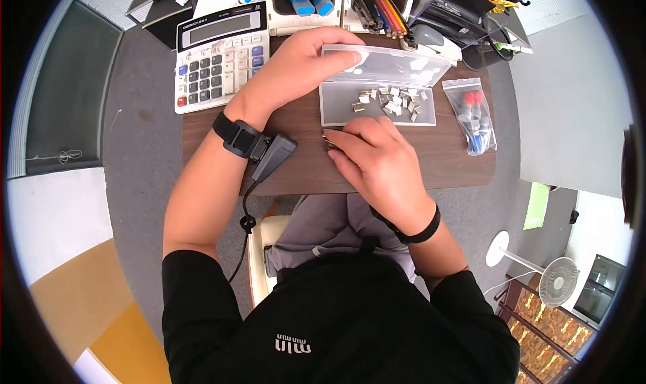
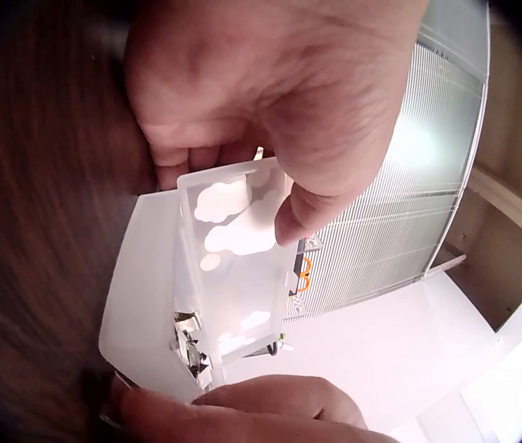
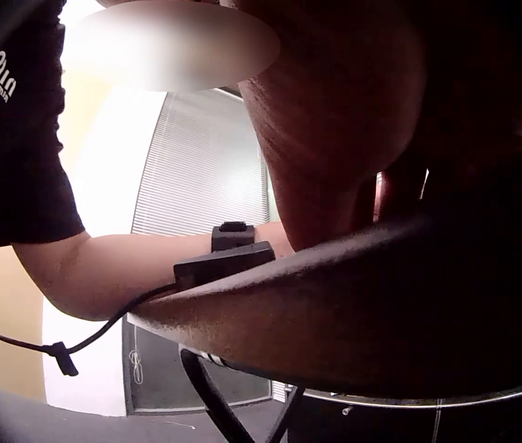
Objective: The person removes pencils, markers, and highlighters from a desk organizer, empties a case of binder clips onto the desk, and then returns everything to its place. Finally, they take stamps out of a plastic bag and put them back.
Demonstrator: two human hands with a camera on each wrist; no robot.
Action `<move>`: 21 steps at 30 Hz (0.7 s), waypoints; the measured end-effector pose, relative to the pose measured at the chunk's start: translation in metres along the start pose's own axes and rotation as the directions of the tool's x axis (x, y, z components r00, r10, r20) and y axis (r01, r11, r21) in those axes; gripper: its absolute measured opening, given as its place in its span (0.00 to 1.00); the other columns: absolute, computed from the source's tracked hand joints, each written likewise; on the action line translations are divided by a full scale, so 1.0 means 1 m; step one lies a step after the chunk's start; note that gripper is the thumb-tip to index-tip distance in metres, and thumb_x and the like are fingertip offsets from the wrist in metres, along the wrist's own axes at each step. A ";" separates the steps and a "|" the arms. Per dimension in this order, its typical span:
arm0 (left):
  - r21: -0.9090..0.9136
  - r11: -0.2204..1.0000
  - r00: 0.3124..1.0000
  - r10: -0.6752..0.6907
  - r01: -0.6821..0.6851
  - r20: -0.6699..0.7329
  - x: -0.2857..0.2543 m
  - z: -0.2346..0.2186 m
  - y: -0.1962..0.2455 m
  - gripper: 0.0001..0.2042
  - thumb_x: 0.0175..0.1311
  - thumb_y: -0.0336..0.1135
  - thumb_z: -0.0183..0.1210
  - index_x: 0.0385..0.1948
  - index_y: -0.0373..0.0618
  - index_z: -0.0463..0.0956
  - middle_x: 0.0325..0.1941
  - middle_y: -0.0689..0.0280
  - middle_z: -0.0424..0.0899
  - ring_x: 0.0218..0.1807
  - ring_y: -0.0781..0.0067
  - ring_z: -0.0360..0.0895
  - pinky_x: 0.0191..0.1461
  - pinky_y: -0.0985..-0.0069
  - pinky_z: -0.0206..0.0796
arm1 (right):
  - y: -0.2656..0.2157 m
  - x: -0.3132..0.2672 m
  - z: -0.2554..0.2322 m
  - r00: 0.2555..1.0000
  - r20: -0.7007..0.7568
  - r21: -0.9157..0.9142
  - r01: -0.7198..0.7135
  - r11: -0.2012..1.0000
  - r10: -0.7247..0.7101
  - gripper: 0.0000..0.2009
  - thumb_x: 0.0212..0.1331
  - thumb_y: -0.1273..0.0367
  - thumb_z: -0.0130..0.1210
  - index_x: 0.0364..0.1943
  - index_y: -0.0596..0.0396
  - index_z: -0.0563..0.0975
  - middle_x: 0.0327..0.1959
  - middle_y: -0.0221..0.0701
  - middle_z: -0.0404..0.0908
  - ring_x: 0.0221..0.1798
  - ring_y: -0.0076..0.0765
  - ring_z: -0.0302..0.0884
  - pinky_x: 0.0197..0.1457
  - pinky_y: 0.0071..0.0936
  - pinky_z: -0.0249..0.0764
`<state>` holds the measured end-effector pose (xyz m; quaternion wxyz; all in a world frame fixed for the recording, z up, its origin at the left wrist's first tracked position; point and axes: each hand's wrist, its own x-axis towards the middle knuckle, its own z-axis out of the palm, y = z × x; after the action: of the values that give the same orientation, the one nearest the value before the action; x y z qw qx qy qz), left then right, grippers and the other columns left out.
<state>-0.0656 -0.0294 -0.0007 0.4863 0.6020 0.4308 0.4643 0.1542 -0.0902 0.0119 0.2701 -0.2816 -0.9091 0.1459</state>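
Just above the middle of the head view, a clear plastic box (image 1: 334,103) stands open on the brown table (image 1: 452,171), small metal clips (image 1: 396,104) heaped loosely inside. Its raised lid (image 1: 404,65) is held by the left hand (image 1: 306,64), thumb on the near face and fingers behind. Below the box, the right hand (image 1: 385,163) pinches a small metal piece (image 1: 328,142) at its fingertips, just over the table. The step in hand appears to be handling that piece with the lid kept up; the next move would call for a steady pinch and a lid held clear. Outward lie a zip bag (image 1: 471,134) at upper right and a calculator (image 1: 222,58) at upper left.
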 end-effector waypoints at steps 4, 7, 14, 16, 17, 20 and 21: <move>0.032 0.999 1.000 -0.001 0.001 0.000 -0.001 0.000 0.002 0.14 0.74 0.36 0.62 0.54 0.37 0.83 0.49 0.68 0.87 0.51 0.80 0.80 0.57 0.78 0.72 | 0.011 -0.012 -0.012 1.000 -0.001 -0.007 -0.015 1.000 0.015 0.12 0.51 0.74 0.70 0.42 0.51 0.87 0.39 0.29 0.80 0.41 0.40 0.78 0.46 0.36 0.79; 0.023 1.000 1.000 0.018 -0.018 -0.004 0.000 0.001 0.000 0.14 0.74 0.36 0.62 0.54 0.37 0.83 0.49 0.68 0.87 0.51 0.80 0.80 0.57 0.78 0.72 | 0.018 -0.021 -0.019 0.999 -0.031 0.000 -0.024 1.000 0.024 0.12 0.50 0.75 0.71 0.41 0.50 0.87 0.40 0.28 0.82 0.42 0.40 0.79 0.46 0.36 0.79; 0.040 0.999 1.000 -0.002 0.002 -0.008 0.000 0.001 0.001 0.14 0.74 0.36 0.62 0.53 0.37 0.83 0.48 0.69 0.87 0.50 0.80 0.79 0.56 0.78 0.71 | 0.032 -0.038 -0.032 0.989 -0.121 0.029 -0.084 0.996 0.087 0.11 0.51 0.76 0.72 0.40 0.51 0.88 0.40 0.29 0.82 0.42 0.41 0.80 0.46 0.36 0.79; 0.034 0.999 1.000 -0.006 0.006 -0.010 0.000 0.001 0.000 0.14 0.74 0.36 0.62 0.53 0.37 0.83 0.48 0.69 0.87 0.50 0.80 0.79 0.56 0.78 0.71 | 0.031 -0.044 -0.033 0.981 -0.150 0.042 -0.117 0.992 0.122 0.11 0.50 0.76 0.73 0.39 0.51 0.88 0.39 0.29 0.82 0.42 0.41 0.81 0.45 0.36 0.79; 0.037 0.999 1.000 -0.008 0.009 -0.008 -0.001 0.000 0.001 0.14 0.74 0.36 0.62 0.53 0.37 0.83 0.48 0.69 0.87 0.50 0.80 0.79 0.56 0.78 0.71 | 0.031 -0.048 -0.033 0.980 -0.131 0.056 -0.142 0.988 0.149 0.11 0.50 0.75 0.73 0.39 0.51 0.87 0.39 0.30 0.82 0.41 0.41 0.81 0.44 0.36 0.79; 0.048 0.999 1.000 -0.006 0.006 -0.002 0.000 0.001 0.001 0.14 0.74 0.36 0.61 0.53 0.38 0.83 0.48 0.69 0.86 0.50 0.80 0.79 0.56 0.78 0.71 | 0.030 -0.057 -0.031 0.981 -0.108 0.045 -0.157 0.987 0.161 0.11 0.49 0.74 0.75 0.38 0.50 0.87 0.37 0.30 0.81 0.39 0.42 0.81 0.43 0.36 0.79; 0.057 0.998 1.000 -0.004 0.005 -0.004 0.000 0.000 0.002 0.14 0.74 0.36 0.61 0.53 0.38 0.83 0.48 0.69 0.86 0.50 0.81 0.79 0.56 0.78 0.71 | 0.029 -0.059 -0.031 0.981 -0.100 0.042 -0.160 0.986 0.164 0.11 0.50 0.74 0.74 0.38 0.50 0.87 0.37 0.30 0.82 0.40 0.42 0.81 0.43 0.37 0.79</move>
<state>-0.0651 -0.0298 0.0009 0.4690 0.6138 0.4462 0.4518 0.2257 -0.0985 0.0002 0.3087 -0.3571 -0.8654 0.1682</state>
